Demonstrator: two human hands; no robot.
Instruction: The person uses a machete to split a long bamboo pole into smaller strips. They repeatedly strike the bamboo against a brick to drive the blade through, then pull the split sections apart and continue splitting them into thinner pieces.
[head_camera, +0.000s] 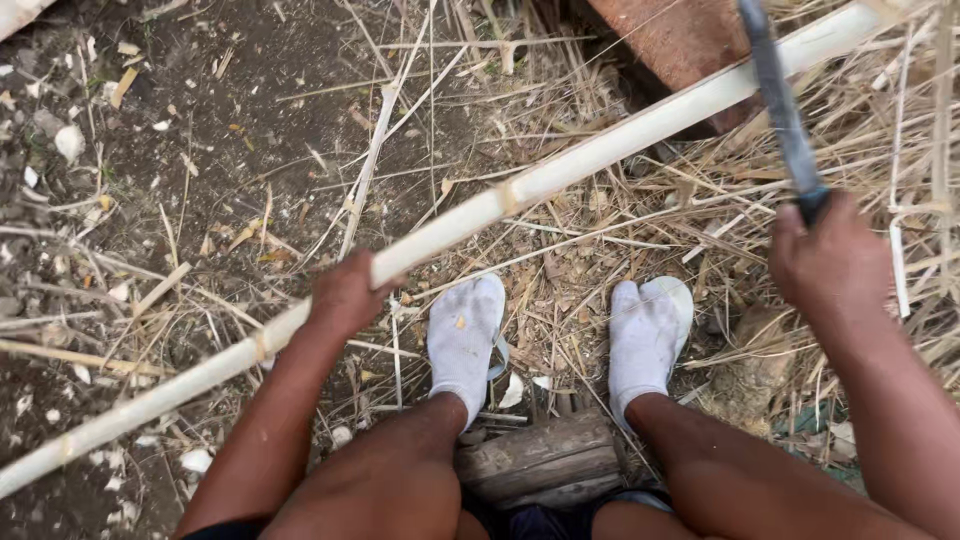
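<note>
Pale, peeled cane stalk (520, 190) runs long, straight, jointed, diagonal.

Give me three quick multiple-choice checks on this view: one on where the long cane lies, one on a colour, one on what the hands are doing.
1. Where does the cane run?
A. Slantwise, from lower left to upper right, above the feet
B. Straight up and down between the knees
C. Flat under the wooden block

2. What colour are the socks?
A. Black
B. Whitish grey
C. Red

3. What state is the right hand in?
A. Open and empty
B. Resting on a knee
C. Closed around the handle of a blade

Answers:
1. A, the pale cane crosses the picture on a slant, with the left hand gripping it near the middle.
2. B, both feet show dusty whitish socks on the straw.
3. C, the fingers wrap the handle and the dark blade points up toward the cane.
</note>
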